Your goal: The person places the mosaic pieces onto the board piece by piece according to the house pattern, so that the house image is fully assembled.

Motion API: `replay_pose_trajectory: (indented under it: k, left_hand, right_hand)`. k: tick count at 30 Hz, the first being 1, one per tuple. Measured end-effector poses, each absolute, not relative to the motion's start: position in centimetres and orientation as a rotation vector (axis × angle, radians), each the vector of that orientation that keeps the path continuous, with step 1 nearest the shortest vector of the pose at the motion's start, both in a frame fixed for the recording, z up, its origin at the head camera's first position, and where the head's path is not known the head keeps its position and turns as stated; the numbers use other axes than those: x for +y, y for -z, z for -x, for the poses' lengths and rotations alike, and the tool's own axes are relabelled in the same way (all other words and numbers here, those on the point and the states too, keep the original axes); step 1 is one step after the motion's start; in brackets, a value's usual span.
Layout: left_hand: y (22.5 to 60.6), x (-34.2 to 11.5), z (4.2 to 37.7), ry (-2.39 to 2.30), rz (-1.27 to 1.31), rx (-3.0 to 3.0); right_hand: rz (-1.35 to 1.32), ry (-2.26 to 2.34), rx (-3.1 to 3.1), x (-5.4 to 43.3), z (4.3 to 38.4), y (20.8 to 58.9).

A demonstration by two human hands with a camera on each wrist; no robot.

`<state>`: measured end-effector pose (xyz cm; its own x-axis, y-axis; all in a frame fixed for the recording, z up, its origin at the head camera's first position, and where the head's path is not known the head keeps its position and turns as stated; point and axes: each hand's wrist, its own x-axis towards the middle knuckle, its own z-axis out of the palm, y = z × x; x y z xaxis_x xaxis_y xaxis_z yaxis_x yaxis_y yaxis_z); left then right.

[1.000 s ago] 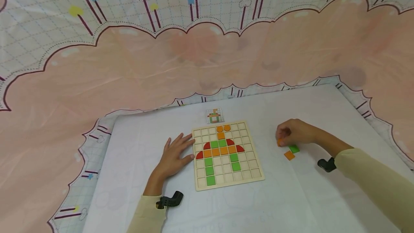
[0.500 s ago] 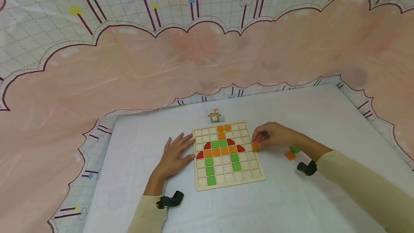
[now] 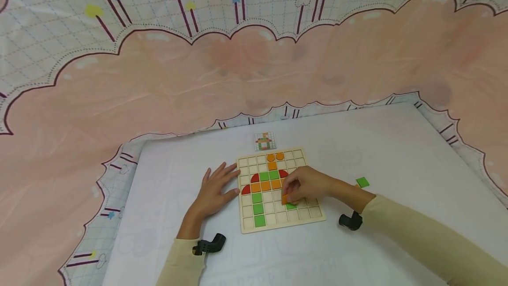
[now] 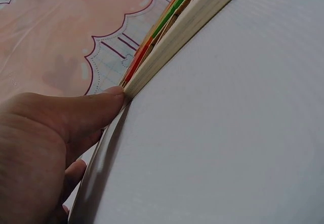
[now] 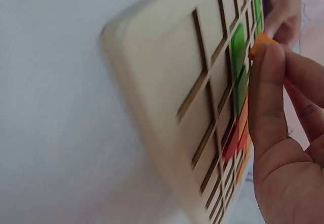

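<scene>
A wooden grid board (image 3: 248, 223) lies on the white table, with green, orange and red tiles set in its cells. My left hand (image 3: 214, 193) rests at the board's left edge, fingers spread; in the left wrist view its thumb (image 4: 96, 107) touches the board's side. Over the right part of the board, my right hand (image 3: 304, 183) pinches an orange square tile (image 3: 284, 199) between thumb and fingers. The same orange tile (image 5: 260, 44) shows at the fingertips in the right wrist view. Some tiles under the right hand are hidden.
A small pattern card (image 3: 264, 141) lies just beyond the board. To the right, a green square tile (image 3: 363, 182) lies on the table, and the right forearm mostly covers an orange one beside it. A patterned cloth (image 3: 254, 69) hangs behind the table.
My right hand has carried the orange tile leftward from the loose tiles at the right to above the board. My left hand has stayed at the board's left edge.
</scene>
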<state>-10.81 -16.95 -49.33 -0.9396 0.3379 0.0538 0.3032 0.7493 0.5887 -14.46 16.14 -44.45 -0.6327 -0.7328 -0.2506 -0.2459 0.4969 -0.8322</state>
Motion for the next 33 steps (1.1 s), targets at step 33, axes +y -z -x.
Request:
replay_pose_trajectory:
  k: [33]
  left_hand:
    - [49.4,-16.9,10.9,-0.953,-0.502,2.874]
  right_hand:
    - [0.842,0.968,2.259,11.5,10.4,45.1]
